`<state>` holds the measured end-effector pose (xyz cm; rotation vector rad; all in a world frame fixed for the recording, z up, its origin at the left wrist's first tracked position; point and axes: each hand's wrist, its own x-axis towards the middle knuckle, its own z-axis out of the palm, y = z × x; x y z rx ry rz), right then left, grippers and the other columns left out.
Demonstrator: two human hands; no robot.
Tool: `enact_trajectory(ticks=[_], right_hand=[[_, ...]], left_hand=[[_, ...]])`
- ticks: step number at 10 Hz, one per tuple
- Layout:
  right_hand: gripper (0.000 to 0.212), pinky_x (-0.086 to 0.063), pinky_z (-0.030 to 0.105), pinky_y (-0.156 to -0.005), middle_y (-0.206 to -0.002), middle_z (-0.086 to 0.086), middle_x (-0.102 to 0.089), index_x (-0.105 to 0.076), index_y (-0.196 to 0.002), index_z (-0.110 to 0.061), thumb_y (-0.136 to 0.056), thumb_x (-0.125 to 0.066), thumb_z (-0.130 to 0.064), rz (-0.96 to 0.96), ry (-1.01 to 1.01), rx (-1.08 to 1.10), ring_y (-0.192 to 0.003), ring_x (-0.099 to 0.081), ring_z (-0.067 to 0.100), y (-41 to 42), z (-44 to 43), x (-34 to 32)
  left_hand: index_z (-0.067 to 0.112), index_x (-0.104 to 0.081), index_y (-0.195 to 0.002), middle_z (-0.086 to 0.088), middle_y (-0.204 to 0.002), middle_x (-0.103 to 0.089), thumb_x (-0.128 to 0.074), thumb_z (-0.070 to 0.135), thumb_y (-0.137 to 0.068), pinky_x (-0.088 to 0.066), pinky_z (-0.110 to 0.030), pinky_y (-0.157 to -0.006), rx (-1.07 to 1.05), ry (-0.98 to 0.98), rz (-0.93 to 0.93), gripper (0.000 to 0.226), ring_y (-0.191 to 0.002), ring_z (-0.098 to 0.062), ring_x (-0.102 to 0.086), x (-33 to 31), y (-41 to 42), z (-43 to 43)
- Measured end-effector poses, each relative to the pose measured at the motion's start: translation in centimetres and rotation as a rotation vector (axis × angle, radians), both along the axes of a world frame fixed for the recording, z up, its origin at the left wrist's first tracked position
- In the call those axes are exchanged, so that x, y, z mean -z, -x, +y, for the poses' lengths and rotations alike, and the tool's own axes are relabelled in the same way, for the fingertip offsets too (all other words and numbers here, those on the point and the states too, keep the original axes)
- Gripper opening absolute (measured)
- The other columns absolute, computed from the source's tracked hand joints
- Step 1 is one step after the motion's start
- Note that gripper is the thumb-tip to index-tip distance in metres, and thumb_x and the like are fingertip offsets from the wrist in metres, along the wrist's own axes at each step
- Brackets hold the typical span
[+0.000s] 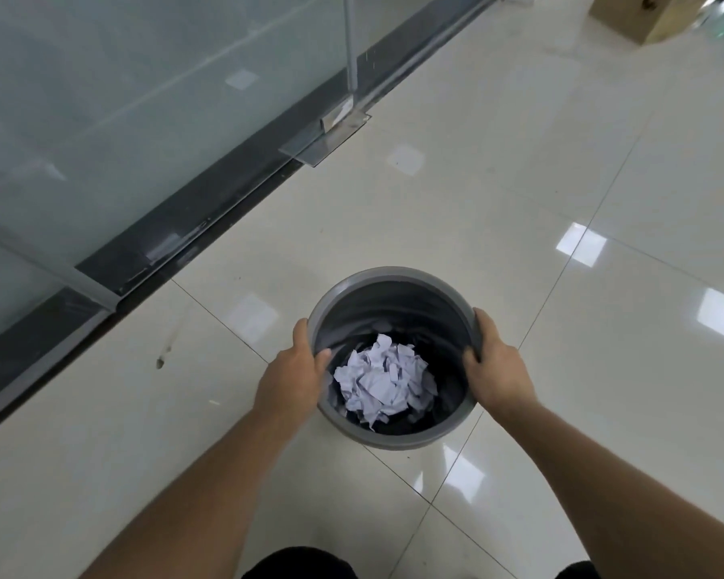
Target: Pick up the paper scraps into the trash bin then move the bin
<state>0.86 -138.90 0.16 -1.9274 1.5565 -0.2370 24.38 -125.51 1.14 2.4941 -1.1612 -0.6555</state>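
Glossy tiled floor point(519, 202), glass wall point(122, 98)

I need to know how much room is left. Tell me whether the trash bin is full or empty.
Neither: the gray trash bin holds a heap of crumpled white paper scraps at the bottom, well below the rim, with bare inner wall above.

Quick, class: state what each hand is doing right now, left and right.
Left hand: closed in a grip on the trash bin rim, thumb inside.
Right hand: closed in a grip on the opposite rim.
Paper scraps lie inside.
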Motion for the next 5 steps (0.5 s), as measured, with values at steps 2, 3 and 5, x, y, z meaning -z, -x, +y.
enact_trajectory(ticks=[2, 3, 5], right_hand=[[0.058, -0.047, 0.038, -0.065, -0.080, 0.010, -0.059, -0.023, -0.139, -0.037, -0.087, -0.042, -0.019, 0.005, -0.001, 0.028, -0.068, -0.055, 0.034, 0.2, 0.9, 1.0], [0.060, -0.048, 0.039, -0.066, -0.081, 0.010, -0.059, -0.020, -0.140, -0.036, -0.087, -0.043, -0.019, 0.025, -0.004, 0.024, -0.069, -0.054, 0.035, 0.2, 1.0, 1.0], [0.065, -0.048, 0.042, -0.070, -0.108, 0.013, -0.061, -0.002, -0.148, -0.029, -0.096, -0.040, -0.040, 0.223, -0.060, -0.049, -0.094, -0.061, 0.034, 1.1, 1.4, -1.5]], left_hand=[[0.015, -0.023, -0.144, -0.014, -0.081, -0.067, -0.044, 0.038, -0.099, -0.044, -0.037, -0.059, -0.009, 0.013, -0.069, 0.054, -0.063, -0.027, -0.051, 1.5, 0.3, 0.3], [0.016, -0.021, -0.145, -0.013, -0.083, -0.067, -0.042, 0.039, -0.099, -0.046, -0.037, -0.061, -0.018, 0.004, -0.060, 0.056, -0.064, -0.026, -0.050, 1.7, 0.4, 0.0], [0.019, 0.008, -0.151, -0.011, -0.095, -0.068, -0.035, 0.057, -0.095, -0.049, -0.035, -0.061, 0.102, -0.239, -0.147, 0.080, -0.068, -0.024, -0.058, -0.7, -0.5, 1.7]])
